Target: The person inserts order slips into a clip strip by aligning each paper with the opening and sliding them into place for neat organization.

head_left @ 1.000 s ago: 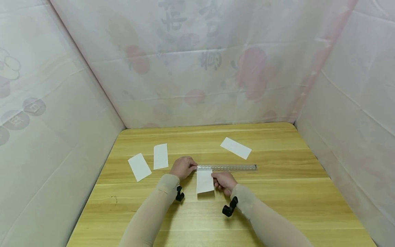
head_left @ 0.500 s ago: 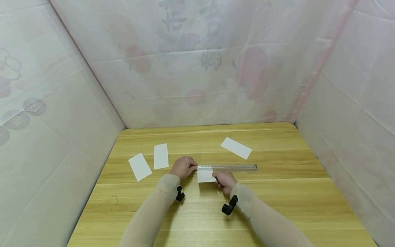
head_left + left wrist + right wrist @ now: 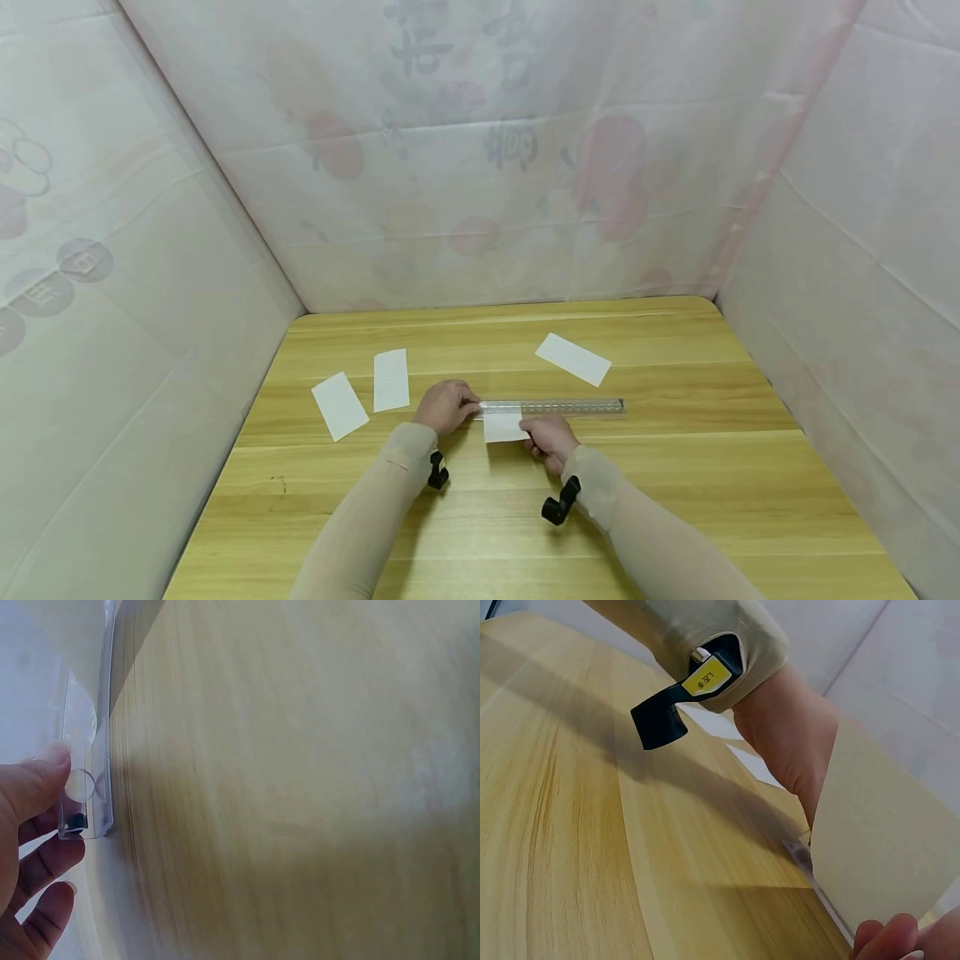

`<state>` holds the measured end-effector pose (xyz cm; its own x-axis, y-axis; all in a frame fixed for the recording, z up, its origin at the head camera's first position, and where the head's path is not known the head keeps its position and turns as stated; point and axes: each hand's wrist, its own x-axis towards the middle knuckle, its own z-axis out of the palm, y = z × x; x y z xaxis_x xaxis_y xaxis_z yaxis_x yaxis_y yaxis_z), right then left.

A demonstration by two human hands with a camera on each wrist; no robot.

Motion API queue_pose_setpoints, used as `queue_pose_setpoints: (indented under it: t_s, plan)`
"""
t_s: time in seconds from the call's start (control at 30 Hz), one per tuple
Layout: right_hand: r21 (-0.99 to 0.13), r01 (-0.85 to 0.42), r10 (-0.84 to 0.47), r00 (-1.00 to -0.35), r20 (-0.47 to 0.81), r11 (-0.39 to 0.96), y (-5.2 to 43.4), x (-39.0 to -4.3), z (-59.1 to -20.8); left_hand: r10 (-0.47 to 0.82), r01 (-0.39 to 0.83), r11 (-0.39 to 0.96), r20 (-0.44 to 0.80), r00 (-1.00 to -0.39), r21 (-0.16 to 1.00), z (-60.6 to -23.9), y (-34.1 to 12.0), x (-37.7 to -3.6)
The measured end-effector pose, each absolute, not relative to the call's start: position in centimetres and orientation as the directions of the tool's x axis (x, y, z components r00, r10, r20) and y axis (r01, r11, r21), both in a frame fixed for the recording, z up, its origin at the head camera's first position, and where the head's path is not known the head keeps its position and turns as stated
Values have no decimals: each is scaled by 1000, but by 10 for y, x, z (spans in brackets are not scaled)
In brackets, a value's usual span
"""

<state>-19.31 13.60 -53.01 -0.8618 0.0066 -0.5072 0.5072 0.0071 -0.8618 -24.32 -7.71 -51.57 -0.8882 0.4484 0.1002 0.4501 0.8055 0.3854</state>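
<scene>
In the head view my left hand [image 3: 446,406] holds the left end of a long clear plastic ruler [image 3: 573,407] lying across the table. The left wrist view shows the thumb and fingers of this hand [image 3: 34,802] pinching the ruler's end [image 3: 90,780], beside a round hole and a small black piece. My right hand [image 3: 551,439] pinches the right edge of a small white paper [image 3: 502,427]. That paper's far edge overlaps the ruler, and its near part is raised from the table. In the right wrist view the paper [image 3: 877,832] stands up steeply above the right fingertips [image 3: 889,934].
Two white paper slips, one far left [image 3: 340,406] and one beside it [image 3: 392,380], lie left of the hands. A third slip [image 3: 573,359] lies behind the ruler at the right. The wooden table [image 3: 675,500] is walled by printed cloth [image 3: 480,167].
The near edge of the paper has been lifted up and away from me, and the paper has shifted slightly right with my right hand. My left hand stays on the ruler's end.
</scene>
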Motion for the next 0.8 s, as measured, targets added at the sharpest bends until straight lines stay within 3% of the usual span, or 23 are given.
queue_pose_setpoints:
  t_s: [0.8]
  plan:
    - [-880, 473, 46, -881, -471, 45, 141, -186, -526, 448, 456, 797, 119, -886, 397, -517, -77, -244]
